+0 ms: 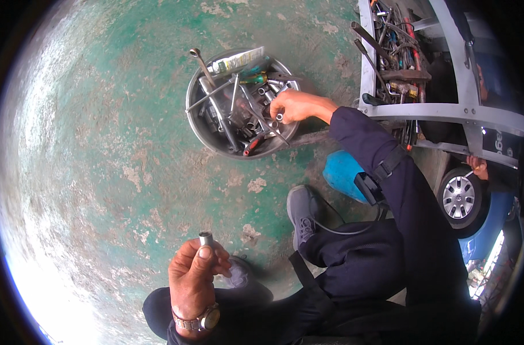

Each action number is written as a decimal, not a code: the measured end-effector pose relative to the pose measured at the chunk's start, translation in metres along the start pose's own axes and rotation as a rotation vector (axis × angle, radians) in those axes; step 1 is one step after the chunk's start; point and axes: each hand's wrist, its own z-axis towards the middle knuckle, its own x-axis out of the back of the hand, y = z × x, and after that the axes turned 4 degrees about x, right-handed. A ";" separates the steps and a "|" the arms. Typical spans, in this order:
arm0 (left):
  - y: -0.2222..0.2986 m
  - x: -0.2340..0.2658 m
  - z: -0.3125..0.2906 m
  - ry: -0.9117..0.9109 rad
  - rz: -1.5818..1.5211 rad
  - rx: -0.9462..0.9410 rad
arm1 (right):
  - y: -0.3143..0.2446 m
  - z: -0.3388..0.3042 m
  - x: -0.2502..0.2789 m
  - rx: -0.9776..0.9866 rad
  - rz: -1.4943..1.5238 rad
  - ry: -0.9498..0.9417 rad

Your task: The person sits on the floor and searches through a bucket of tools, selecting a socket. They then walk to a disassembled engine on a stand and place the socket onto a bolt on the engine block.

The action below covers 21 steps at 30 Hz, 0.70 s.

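Observation:
My left hand (194, 270) is closed around a short silver socket (205, 238), held upright between thumb and fingers above the floor. Over the right side of a round metal bowl (196, 123), my right hand (299, 106) has its fingers curled downward. Another socket (280, 117) shows at those fingertips, and the fingers look closed on it, though they are partly hidden. The bowl holds several loose sockets, a cross-shaped bar tool (219, 95), a ring-ended wrench (200, 62), a green-handled screwdriver (254, 78), a red-handled tool (251, 147) and a white tube (239, 60).
A grey metal rack (417, 112) with wrenches and bars stands at the right. Below it are a blue object (345, 175) beside my leg and my grey shoe (301, 215). A car wheel (459, 195) and another person's hand (478, 167) show at the far right.

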 end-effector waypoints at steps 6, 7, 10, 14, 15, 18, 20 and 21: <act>0.001 0.000 -0.001 -0.004 -0.005 0.006 | 0.000 -0.004 0.005 -0.002 0.055 0.073; 0.001 -0.001 -0.001 0.000 0.002 0.007 | -0.003 -0.005 0.006 -0.011 0.033 0.077; 0.001 -0.002 -0.001 -0.002 0.005 0.004 | -0.014 -0.008 0.013 0.010 -0.107 0.082; 0.002 -0.003 -0.001 0.010 0.008 0.017 | -0.036 -0.009 0.015 0.068 -0.274 0.093; 0.002 -0.004 -0.001 0.012 0.005 0.017 | -0.041 -0.008 0.014 0.068 -0.306 0.084; 0.002 -0.003 -0.001 0.008 -0.001 0.023 | -0.051 -0.008 0.013 0.083 -0.359 0.070; 0.002 -0.003 -0.001 0.012 0.000 0.033 | -0.053 -0.008 0.013 0.063 -0.368 0.052; 0.002 -0.002 -0.001 0.013 -0.005 0.034 | -0.053 -0.008 0.012 0.064 -0.372 0.051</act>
